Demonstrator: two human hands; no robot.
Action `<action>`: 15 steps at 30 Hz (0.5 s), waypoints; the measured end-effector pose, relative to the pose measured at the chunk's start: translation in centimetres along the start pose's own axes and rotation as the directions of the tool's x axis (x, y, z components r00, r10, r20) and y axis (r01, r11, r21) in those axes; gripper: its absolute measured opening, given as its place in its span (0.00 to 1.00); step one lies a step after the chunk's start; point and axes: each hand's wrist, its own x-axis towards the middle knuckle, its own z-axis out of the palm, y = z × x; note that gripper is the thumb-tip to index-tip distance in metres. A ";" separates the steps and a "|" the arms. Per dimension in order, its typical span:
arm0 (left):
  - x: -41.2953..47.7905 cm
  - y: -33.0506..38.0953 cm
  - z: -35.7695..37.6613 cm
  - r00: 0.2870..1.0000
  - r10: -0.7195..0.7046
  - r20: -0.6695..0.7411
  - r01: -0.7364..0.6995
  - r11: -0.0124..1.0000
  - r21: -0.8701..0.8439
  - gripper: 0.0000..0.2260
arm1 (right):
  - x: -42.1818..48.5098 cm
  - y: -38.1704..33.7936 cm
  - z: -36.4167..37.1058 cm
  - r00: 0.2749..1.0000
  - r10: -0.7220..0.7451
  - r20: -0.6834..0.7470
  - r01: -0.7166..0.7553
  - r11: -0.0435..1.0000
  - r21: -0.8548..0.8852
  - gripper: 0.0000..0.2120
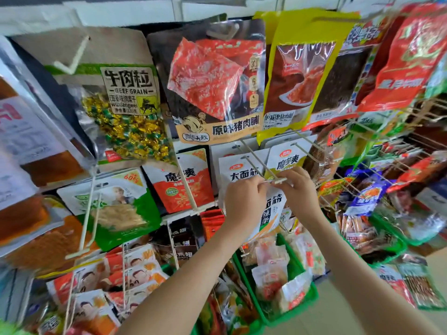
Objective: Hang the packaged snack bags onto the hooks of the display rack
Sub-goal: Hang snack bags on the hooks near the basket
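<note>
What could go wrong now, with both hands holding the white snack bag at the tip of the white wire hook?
The left hand and right hand pinch the white snack bag with black lettering at the crossbar tip of the white wire hook; its hang hole is hidden, so it may snag or tear there. If the grip slips, the bag would likely drop into the green plastic basket of loose packets below.

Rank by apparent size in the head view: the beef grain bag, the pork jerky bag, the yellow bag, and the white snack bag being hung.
1. beef grain bag: largest.
2. pork jerky bag and yellow bag: they look nearly alike, so not ranked.
3. white snack bag: smallest, though partly hidden.
</note>
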 end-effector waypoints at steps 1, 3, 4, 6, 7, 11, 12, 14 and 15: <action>0.2 0.1 0.1 1.000 0.007 0.000 -0.007 1.000 0.003 0.10 | 0.1 0.1 -0.1 1.000 0.000 -0.001 0.000 1.000 0.004 0.06; 0.6 0.3 0.4 1.000 0.008 0.009 -0.008 1.000 0.005 0.10 | 0.5 0.2 -0.3 1.000 -0.007 0.004 0.007 1.000 -0.002 0.10; 0.8 0.2 0.6 1.000 0.002 0.008 -0.002 1.000 0.011 0.10 | 0.8 0.3 -0.3 1.000 -0.009 0.018 0.009 1.000 -0.006 0.10; 1.1 -0.2 0.9 1.000 -0.016 -0.002 0.016 1.000 0.018 0.10 | 1.4 0.5 -0.1 0.998 -0.007 0.056 0.007 1.000 -0.012 0.11; 1.3 -0.6 1.1 1.000 -0.027 -0.004 0.027 0.999 0.020 0.10 | 1.7 0.6 0.1 0.997 -0.011 0.076 0.013 1.000 -0.022 0.11; 2.1 -1.7 1.8 0.999 -0.050 -0.016 0.051 0.995 0.082 0.11 | 3.1 1.4 1.3 0.991 -0.078 0.110 0.087 0.994 -0.073 0.03; 2.4 -1.8 1.9 0.999 -0.044 -0.023 0.046 0.993 0.110 0.11 | 3.5 1.6 1.6 0.988 -0.105 0.113 0.115 0.989 -0.087 0.02; 3.1 -1.7 2.0 0.999 -0.031 -0.035 0.037 0.983 0.178 0.11 | 4.3 2.0 2.2 0.987 -0.119 0.106 0.130 0.986 -0.104 0.04; 3.3 -1.7 1.9 0.998 -0.029 -0.052 0.040 0.978 0.207 0.09 | 4.7 1.9 2.5 0.989 -0.103 0.104 0.114 0.988 -0.105 0.04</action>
